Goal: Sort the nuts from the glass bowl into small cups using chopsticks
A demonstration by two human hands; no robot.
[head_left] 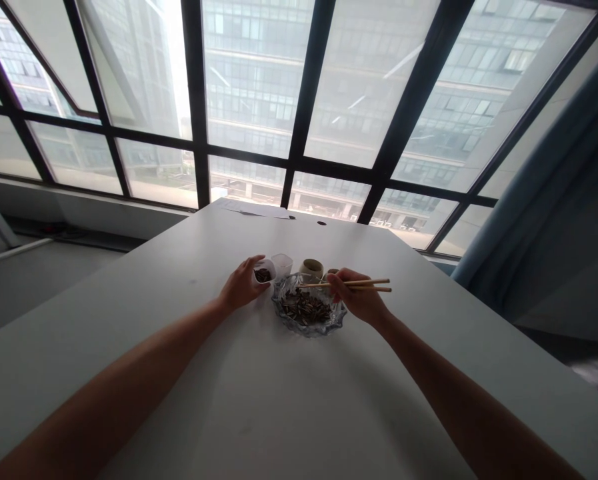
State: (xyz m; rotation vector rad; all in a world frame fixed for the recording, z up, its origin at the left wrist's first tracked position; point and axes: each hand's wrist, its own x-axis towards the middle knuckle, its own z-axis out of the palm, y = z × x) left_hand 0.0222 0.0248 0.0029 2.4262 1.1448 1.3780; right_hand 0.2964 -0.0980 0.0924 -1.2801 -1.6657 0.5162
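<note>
My left hand (243, 283) is closed around a small white cup (273, 270) that has dark seeds (262, 275) in it. The cup is tilted towards me. In my right hand (356, 293) is a pair of wooden chopsticks (371, 285), their tips pointing left over a scalloped clear glass bowl (336, 324). A heap of dark, striped seeds (306, 308), which look like sunflower seeds, lies in the bowl. Whether the chopstick tips hold a seed is too small to tell.
Behind the bowl stand a clear plastic cup (282, 264) and a beige round cup (311, 268). Another small brownish item (333, 271) is partly hidden by my right hand. Papers (253, 209) lie at the white table's (179, 373) far end, before large windows. A blue curtain (533, 180) hangs at right.
</note>
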